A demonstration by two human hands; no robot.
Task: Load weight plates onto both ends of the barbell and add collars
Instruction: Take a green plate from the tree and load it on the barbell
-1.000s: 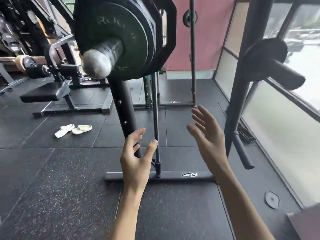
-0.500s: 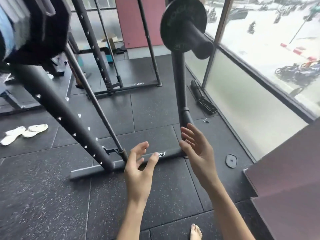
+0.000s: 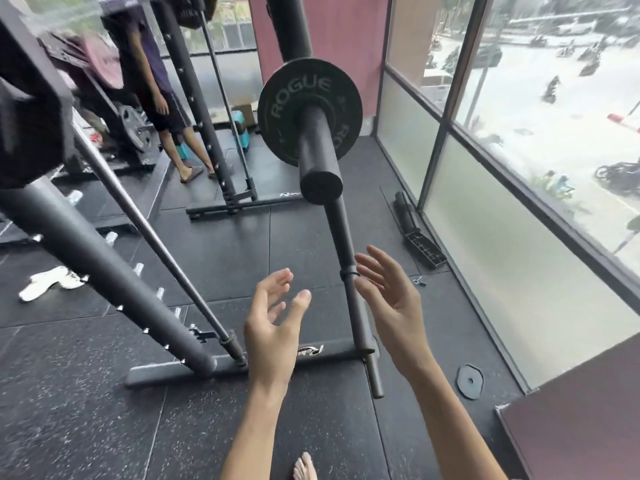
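Note:
A black Rogue weight plate point(image 3: 287, 98) hangs on a thick storage peg point(image 3: 317, 161) of the rack upright, straight ahead and above my hands. My left hand point(image 3: 273, 320) and my right hand point(image 3: 391, 292) are raised in front of me, palms facing each other, fingers spread and holding nothing. Both are below the peg and apart from the plate. The edge of a large dark plate point(image 3: 31, 109) blurs into view at the far left. A small flat plate point(image 3: 470, 381) lies on the floor to the right. No collar is clearly visible.
The rack's base bar point(image 3: 194, 370) and slanted uprights point(image 3: 86, 251) cross the floor just ahead. A frosted window wall point(image 3: 519, 237) runs along the right. Another person point(image 3: 162, 98) stands at the back. White slippers point(image 3: 48, 282) lie at the left; a maroon box point(image 3: 581, 420) sits at lower right.
The view has swung right, away from the loaded barbell end, and closer to the plate on the storage peg. Both hands stay raised and empty.

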